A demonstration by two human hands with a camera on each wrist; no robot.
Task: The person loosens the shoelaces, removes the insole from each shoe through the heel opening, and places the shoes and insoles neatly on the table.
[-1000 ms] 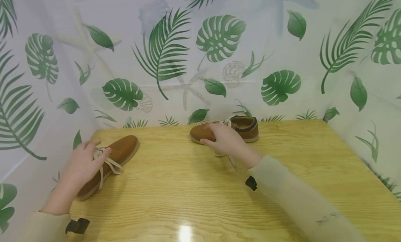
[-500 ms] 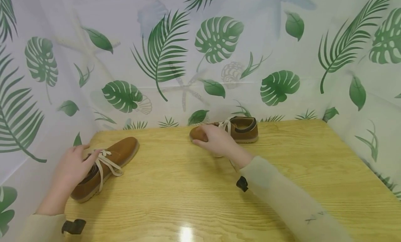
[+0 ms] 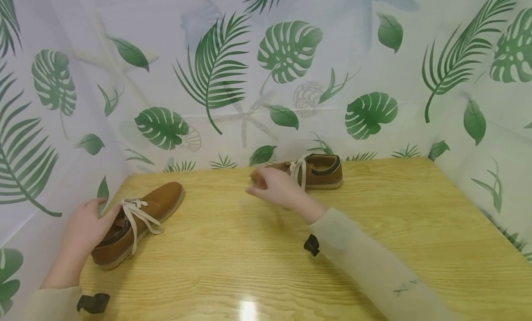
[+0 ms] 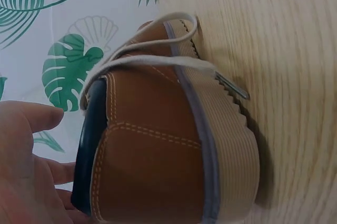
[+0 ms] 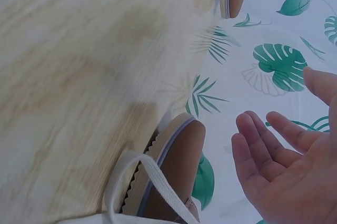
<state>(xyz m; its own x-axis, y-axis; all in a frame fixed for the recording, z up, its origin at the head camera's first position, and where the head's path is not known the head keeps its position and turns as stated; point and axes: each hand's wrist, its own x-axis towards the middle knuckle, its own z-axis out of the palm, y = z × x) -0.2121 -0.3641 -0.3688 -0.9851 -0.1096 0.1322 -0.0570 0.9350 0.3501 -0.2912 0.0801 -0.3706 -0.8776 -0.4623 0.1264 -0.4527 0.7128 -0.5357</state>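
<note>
Your left hand (image 3: 85, 231) has hold of nothing: thumb and fingers are spread well apart by the heel half of the left shoe (image 4: 152, 158); whether a fingertip brushes the collar, you cannot tell. That shoe stands on its sole near the left edge of the table (image 3: 232, 261), toe angled toward the table's back, so it probably keeps steady without your support. Its pale laces (image 4: 152, 60) hang in a loop and a loose end down the side facing the table's middle. In the head view your thumb and hand hide part of the shoe's mouth.

Toward the table's back edge, your right hand (image 3: 278, 187) holds nothing either — fingers loosely bent, thumb well parted, clear of the right shoe (image 3: 328, 177) in the right wrist view. That shoe lies along the table's back edge, toe to the table's left, likely stable on its flat sole. Your hand blocks most of its toe from the head view; its heel is cut off in the right wrist view. Behind the table rises a leaf-print sheet (image 3: 332, 44).
</note>
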